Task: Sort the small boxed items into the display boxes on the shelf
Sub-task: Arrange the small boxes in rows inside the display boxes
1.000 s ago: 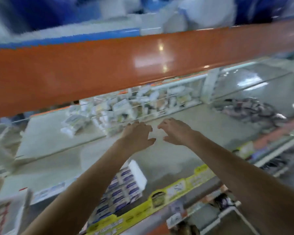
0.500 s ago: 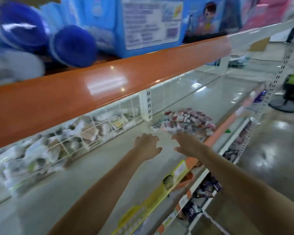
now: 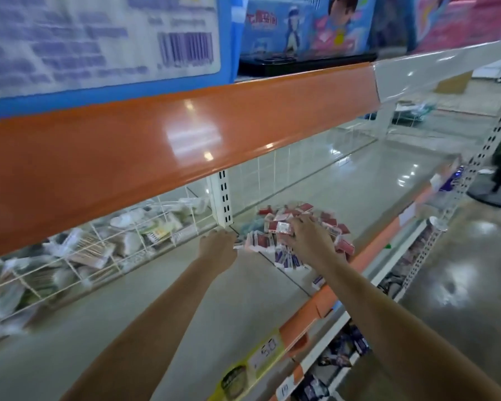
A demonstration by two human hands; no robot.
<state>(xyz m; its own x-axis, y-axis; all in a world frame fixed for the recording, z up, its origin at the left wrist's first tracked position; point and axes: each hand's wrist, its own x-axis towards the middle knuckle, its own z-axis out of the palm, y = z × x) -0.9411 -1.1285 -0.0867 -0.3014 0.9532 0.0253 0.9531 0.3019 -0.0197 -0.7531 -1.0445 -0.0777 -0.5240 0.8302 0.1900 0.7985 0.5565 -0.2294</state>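
Head cam, only view. I'm reaching both arms into the shelf (image 3: 373, 180) under the orange rail (image 3: 156, 146). My right hand (image 3: 308, 241) is sitting on top of the pile of small boxes (image 3: 327, 224) at approx 1 o'clock from frame centre; the fingers are curling round one red-and-white box (image 3: 284, 227) at the pile's near-left edge, so that grip is grasping it, thumb side not visible. My left hand (image 3: 219, 246) is at approx 12 o'clock, just left of the pile, knuckles up, fingertips reaching toward the foot of the white upright (image 3: 223, 198). Fingers are looking bent, but whether they're holding anything I can't tell; palm is hidden.

The boxes are lying loose in a heap, red and blue-ish ones mixed, a few strays spilling toward the shelf's front edge at 4 o'clock of the pile. No display box is clearly showing in this frame. At 9 o'clock, wire baskets (image 3: 104, 250) are holding pale bagged goods.

Handling, my guess: thin card cartons, v. light, stiff enough to pinch but crushable if squeezed hard; glossy faces prob. a bit slippery. Best to take each across its two long narrow sides, thumb vs. fingers, or rake several together flat.
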